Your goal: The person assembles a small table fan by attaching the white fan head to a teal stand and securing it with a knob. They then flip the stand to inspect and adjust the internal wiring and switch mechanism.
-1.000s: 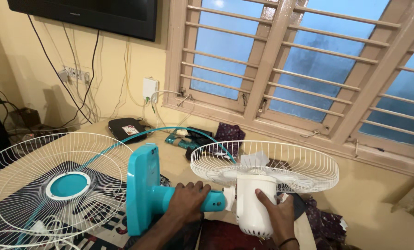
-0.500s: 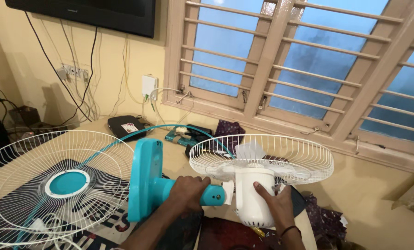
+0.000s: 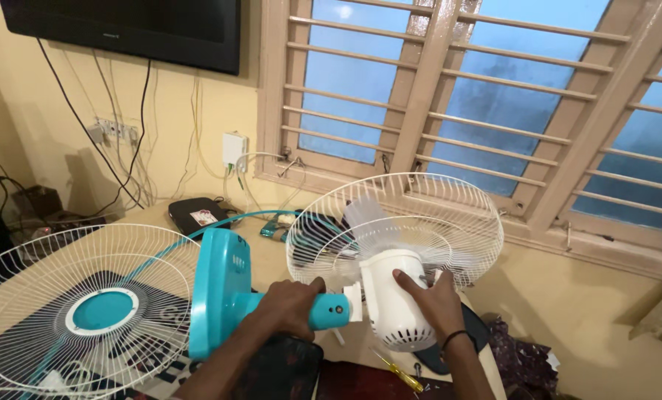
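The left hand (image 3: 290,305) is wrapped tight around the teal neck (image 3: 323,311) of a fan lying on its side over the worktop (image 3: 286,255); the right hand (image 3: 423,300) rests with fingers spread across the white motor housing (image 3: 390,307), cupping it rather than pinching. The fan's long axis runs left to right: teal base (image 3: 216,292) at the left, neck in the middle, housing at the right, with the rear guard (image 3: 394,222) tilted up and away toward the window (image 3: 486,96). The right hand is the nearer to the guard and the pale blades (image 3: 368,215) inside it. The loose front guard (image 3: 87,311) lies flat, well to the left of the left hand. A yellow-handled screwdriver (image 3: 401,372) lies just below the housing.
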